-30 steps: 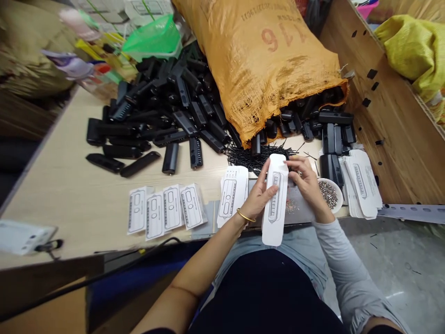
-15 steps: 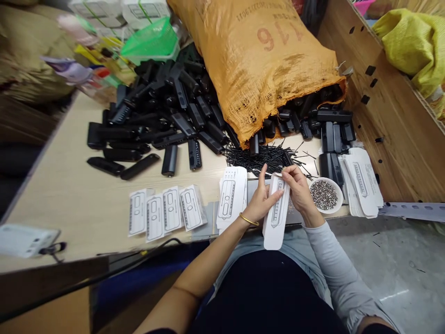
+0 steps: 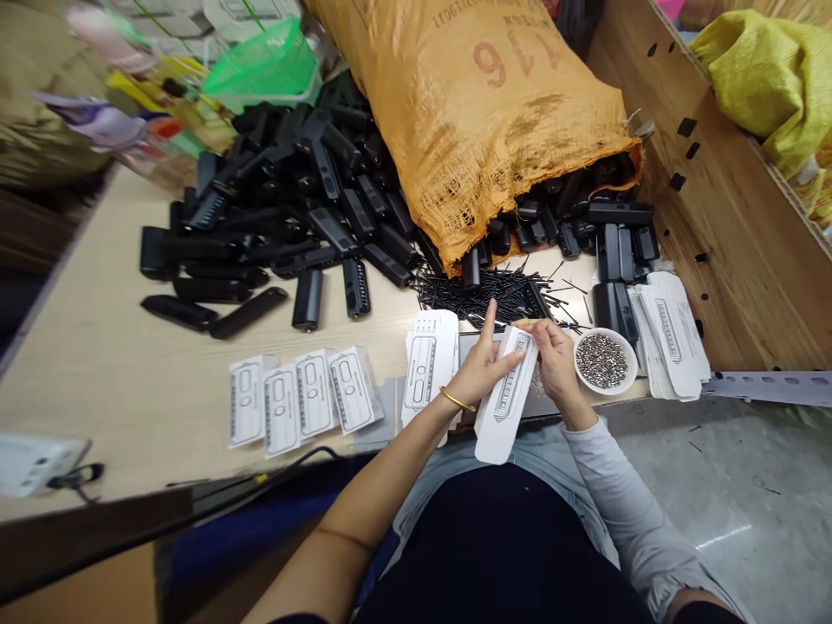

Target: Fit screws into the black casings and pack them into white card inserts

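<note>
Our grip, left hand (image 3: 477, 368) and right hand (image 3: 551, 354), is clamped on one white carton (image 3: 503, 412), while we count four formed boxes (image 3: 316, 394) to its left and flat cartons (image 3: 672, 334) remaining on both sides.

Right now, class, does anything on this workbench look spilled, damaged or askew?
The orange woven sack looks damaged: its mouth is frayed and the weave gapes. In front, thin black rods lie tangled, some apart from the pile.
</note>
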{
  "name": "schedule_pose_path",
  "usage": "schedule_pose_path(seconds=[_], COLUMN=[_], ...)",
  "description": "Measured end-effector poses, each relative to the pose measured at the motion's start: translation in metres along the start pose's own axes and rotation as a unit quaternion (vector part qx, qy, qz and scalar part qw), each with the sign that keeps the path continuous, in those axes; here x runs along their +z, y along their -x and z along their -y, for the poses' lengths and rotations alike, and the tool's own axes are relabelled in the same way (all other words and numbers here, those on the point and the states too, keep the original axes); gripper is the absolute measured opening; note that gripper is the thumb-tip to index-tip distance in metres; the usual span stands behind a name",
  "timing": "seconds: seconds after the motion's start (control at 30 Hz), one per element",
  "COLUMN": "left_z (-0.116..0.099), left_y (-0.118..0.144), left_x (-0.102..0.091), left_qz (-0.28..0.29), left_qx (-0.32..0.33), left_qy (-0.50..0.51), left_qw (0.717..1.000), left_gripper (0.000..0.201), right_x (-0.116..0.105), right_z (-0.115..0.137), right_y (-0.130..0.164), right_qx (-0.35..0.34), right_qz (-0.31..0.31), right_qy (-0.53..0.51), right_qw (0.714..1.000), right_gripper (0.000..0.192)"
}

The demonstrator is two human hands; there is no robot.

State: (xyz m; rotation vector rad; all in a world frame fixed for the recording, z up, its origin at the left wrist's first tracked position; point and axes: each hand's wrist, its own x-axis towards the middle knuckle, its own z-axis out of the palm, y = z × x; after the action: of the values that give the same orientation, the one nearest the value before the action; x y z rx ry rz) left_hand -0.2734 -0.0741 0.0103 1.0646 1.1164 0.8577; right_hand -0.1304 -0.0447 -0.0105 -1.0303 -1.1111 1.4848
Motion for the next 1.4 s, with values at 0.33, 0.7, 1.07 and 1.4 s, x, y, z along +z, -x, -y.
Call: schedule_pose_path(seconds=[0.33,0.7,1.07,1.4], left_z=[0.016,-0.013,-0.011,-0.002], left_y=[0.02,0.017,0.008,0.005], left_x=[-0.011,-0.035,-0.027,-0.024], left_qz=[-0.083,-0.235,-0.181,-0.292], left_qx=[0.316,0.04,0.127,0.144], left_qy=[-0.259,-0.424,-0.417,-0.241], left_qw=[0.909,0.874,0.882,0.914], left_gripper=[0.068,0.06,0.056,0.067], right_x=[0.02,-0.059,-0.038,-0.023], right_z=[-0.01,0.004,0.064,-0.012], right_y=[0.003,-0.03,-0.05,-0.09], right_qx=[0.057,-0.076,-0.111,-0.144], right_qz=[-0.105,-0.034,0.132,0.274], right_qy=[-0.028,0.444,0.37,0.713], right_qw=[0.992,0.892,0.913,0.629], right_gripper=[0.04,0.037,0.027,0.017])
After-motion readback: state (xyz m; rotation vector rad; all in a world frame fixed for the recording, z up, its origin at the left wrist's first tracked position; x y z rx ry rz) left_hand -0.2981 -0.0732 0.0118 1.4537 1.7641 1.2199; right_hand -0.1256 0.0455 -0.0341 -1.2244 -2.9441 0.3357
